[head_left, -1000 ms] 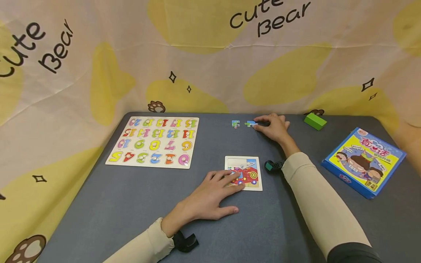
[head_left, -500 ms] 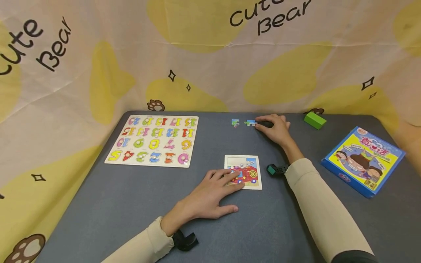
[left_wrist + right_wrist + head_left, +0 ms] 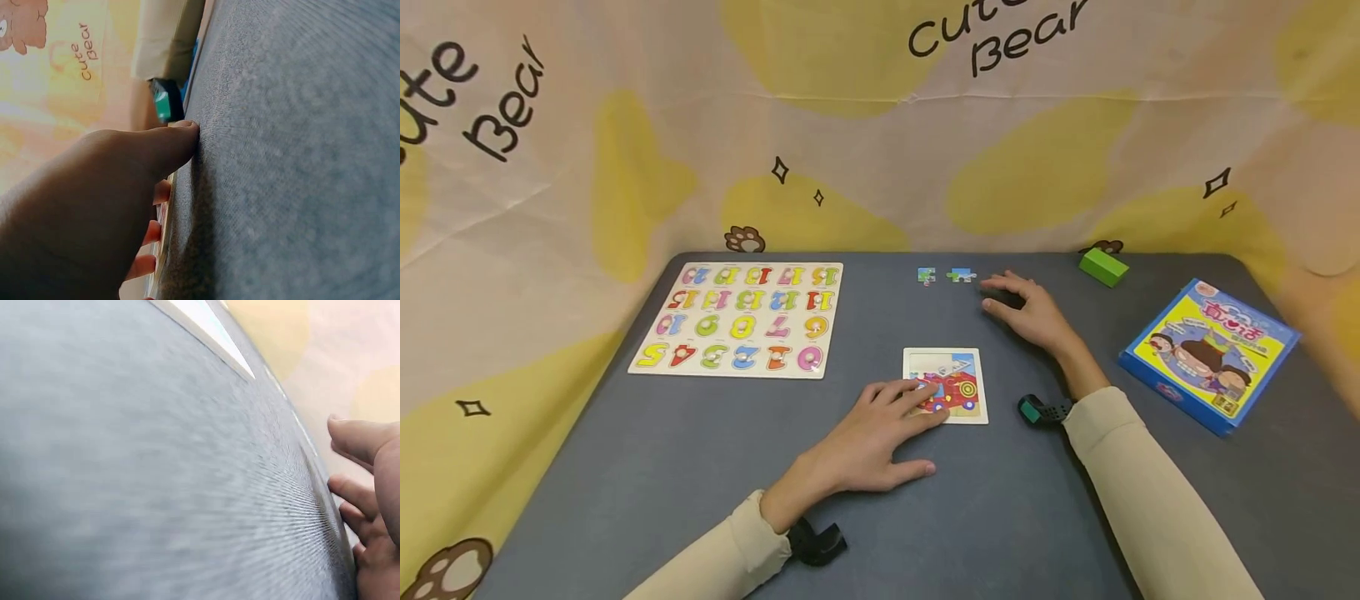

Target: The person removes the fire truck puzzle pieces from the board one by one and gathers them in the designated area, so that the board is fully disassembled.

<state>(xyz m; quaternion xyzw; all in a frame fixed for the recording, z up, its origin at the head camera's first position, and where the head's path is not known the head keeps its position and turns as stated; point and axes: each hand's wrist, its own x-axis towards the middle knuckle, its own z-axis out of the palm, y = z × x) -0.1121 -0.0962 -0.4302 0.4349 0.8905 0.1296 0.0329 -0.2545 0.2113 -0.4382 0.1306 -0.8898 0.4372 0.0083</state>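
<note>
My left hand [image 3: 880,433] rests with spread, straight fingers on the left part of a small framed jigsaw puzzle [image 3: 967,410], which shows a red vehicle. The fingers cover part of the picture; a pale bare patch shows at its upper left. Near the table's far edge lie two loose jigsaw pieces, a green-blue one [image 3: 927,275] and a wider blue-green one [image 3: 961,275]. Just right of the wider piece is my right hand [image 3: 1028,312], apart from it, fingers loosely bent and holding nothing. In the right wrist view its thumb and fingers [image 3: 353,494] stand apart.
A number puzzle board [image 3: 737,321] lies at the left of the grey table [image 3: 700,475]. To the right are a green block [image 3: 1103,267] and a blue-yellow box [image 3: 1210,354]. A patterned cloth [image 3: 850,133] hangs behind the table.
My right hand has let go of the wider jigsaw piece and drawn back slightly to the right and nearer. The piece stays beside the other one. My left hand keeps its place on the puzzle.
</note>
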